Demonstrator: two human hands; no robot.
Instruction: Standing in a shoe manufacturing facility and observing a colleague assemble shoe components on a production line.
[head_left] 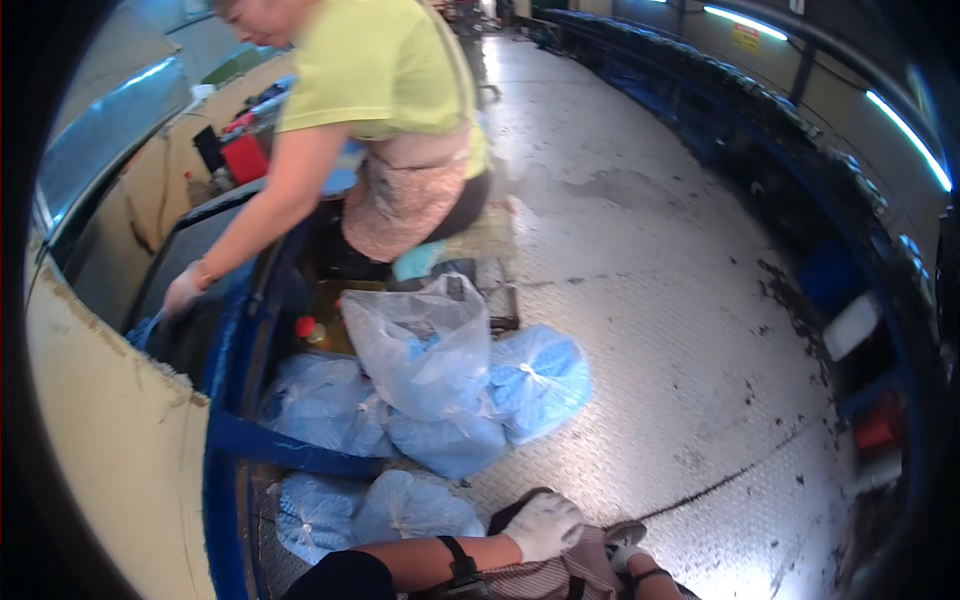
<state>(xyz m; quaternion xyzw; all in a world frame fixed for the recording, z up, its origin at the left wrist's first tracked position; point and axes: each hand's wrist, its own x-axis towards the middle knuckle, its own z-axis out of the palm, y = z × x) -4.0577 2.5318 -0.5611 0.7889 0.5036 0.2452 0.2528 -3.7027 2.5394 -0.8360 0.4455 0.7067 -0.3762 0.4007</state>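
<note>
My left hand (543,525), in a white glove, is at the bottom middle with its fingers curled over a dark edge beside the striped brown cloth (570,572) on my lap. Whatever lies under the fingers is hidden. Just to the right is my right hand (626,556), also gloved in white and only partly in view, next to a small grey rounded thing (628,533). Its fingers do not show clearly. Left of my hands are tied clear bags of blue items, the nearest bag (405,508) close to my left forearm.
More filled bags (540,380) and an open-topped clear bag (425,335) stand ahead. A co-worker in a yellow shirt (385,75) leans left over a blue-framed bin (215,350). Metal floor plates (680,330) stretch away to the right, beside a long dark conveyor (740,130).
</note>
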